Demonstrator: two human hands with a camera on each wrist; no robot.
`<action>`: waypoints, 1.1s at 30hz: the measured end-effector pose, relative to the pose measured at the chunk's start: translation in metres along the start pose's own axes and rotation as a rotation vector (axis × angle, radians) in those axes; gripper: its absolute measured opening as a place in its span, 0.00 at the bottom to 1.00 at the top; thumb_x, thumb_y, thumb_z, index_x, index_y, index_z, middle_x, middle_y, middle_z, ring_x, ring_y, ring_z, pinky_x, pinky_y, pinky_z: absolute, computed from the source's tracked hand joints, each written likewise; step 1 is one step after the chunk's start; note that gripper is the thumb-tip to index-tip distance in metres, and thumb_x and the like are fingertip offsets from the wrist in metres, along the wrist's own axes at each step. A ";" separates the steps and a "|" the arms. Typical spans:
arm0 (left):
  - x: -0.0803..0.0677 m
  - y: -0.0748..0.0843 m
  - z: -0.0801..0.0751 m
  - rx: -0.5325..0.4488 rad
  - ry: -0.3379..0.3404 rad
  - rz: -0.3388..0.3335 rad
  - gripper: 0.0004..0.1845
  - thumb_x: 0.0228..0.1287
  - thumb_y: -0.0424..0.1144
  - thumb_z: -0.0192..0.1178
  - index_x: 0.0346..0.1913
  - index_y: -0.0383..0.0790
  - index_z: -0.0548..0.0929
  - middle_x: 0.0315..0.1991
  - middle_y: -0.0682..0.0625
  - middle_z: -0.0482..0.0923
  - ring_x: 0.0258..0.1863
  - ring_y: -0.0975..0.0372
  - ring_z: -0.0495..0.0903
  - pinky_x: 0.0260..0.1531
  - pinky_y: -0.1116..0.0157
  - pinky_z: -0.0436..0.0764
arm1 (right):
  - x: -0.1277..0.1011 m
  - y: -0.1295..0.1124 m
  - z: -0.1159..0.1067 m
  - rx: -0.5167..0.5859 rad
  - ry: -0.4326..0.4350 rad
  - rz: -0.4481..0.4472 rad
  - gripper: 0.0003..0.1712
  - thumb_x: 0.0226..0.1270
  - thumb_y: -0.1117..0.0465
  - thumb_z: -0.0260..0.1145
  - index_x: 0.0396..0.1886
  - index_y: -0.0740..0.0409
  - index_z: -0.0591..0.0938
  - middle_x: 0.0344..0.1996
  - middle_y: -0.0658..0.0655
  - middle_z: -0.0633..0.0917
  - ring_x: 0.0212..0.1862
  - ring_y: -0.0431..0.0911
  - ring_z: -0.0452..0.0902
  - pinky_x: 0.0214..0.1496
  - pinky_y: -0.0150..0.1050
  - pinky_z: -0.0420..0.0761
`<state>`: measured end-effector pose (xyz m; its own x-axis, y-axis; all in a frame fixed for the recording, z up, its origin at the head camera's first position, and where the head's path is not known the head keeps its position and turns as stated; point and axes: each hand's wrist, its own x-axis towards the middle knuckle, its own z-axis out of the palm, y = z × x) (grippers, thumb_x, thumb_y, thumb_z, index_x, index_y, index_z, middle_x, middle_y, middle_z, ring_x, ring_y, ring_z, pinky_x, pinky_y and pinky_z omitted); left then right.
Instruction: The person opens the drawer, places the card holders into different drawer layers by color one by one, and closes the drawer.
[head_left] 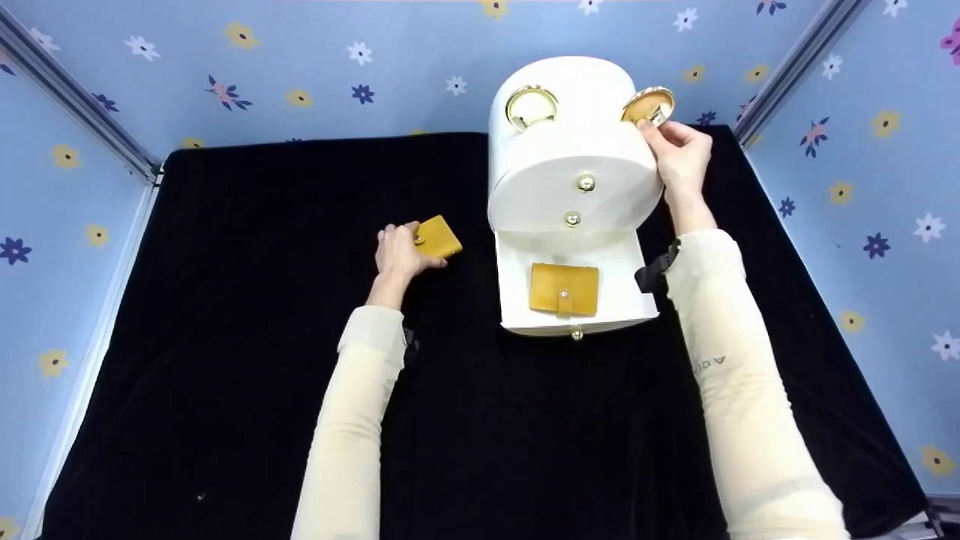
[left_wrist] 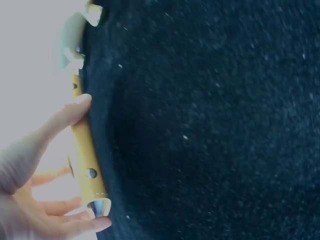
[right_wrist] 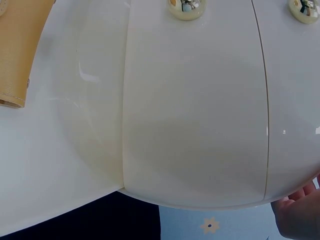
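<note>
Nearest, the open drawer (head_left: 510, 300) of the white box (head_left: 574, 172) holds one yellow pouch (head_left: 564, 288). Left of it, the left hand (head_left: 397, 251) lies on the black cloth (head_left: 225, 337), its fingers curled round a second pouch (head_left: 439, 236), the thumb across its snap end. Farther back, the right hand (head_left: 681, 154) pinches the gold lid (head_left: 648, 105) at the box's far right top corner; a gold ring (head_left: 531, 106) sits at the far left. The lid juts past the box's edge, held only by fingertips, so it could slip and drop behind. A push here could also shove the box back.
</note>
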<state>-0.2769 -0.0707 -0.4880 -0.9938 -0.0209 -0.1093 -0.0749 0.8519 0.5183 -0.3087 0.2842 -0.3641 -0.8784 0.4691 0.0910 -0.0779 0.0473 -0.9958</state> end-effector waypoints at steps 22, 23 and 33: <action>-0.052 0.045 -0.027 -0.038 0.023 0.123 0.47 0.30 0.51 0.74 0.59 0.39 0.70 0.47 0.39 0.69 0.47 0.51 0.65 0.45 0.57 0.70 | -0.001 -0.001 0.000 -0.005 -0.007 0.001 0.07 0.44 0.61 0.73 0.25 0.60 0.85 0.18 0.50 0.82 0.23 0.41 0.76 0.29 0.30 0.73; -0.054 0.047 -0.029 -0.036 0.023 0.130 0.47 0.30 0.52 0.74 0.60 0.39 0.70 0.47 0.40 0.69 0.47 0.52 0.65 0.45 0.57 0.71 | -0.001 -0.002 -0.001 -0.009 -0.006 0.002 0.08 0.44 0.61 0.73 0.25 0.60 0.85 0.18 0.50 0.82 0.23 0.41 0.76 0.29 0.30 0.73; -0.078 0.070 -0.031 -0.068 0.024 0.205 0.46 0.29 0.51 0.74 0.59 0.41 0.70 0.47 0.42 0.70 0.47 0.53 0.65 0.43 0.59 0.72 | -0.001 -0.002 -0.001 -0.026 -0.011 0.004 0.10 0.43 0.60 0.73 0.27 0.60 0.85 0.20 0.50 0.82 0.25 0.41 0.76 0.31 0.30 0.73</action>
<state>-0.2076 -0.0261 -0.4166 -0.9904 0.1360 0.0238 0.1242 0.8022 0.5840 -0.3072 0.2840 -0.3625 -0.8837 0.4600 0.0865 -0.0619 0.0683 -0.9957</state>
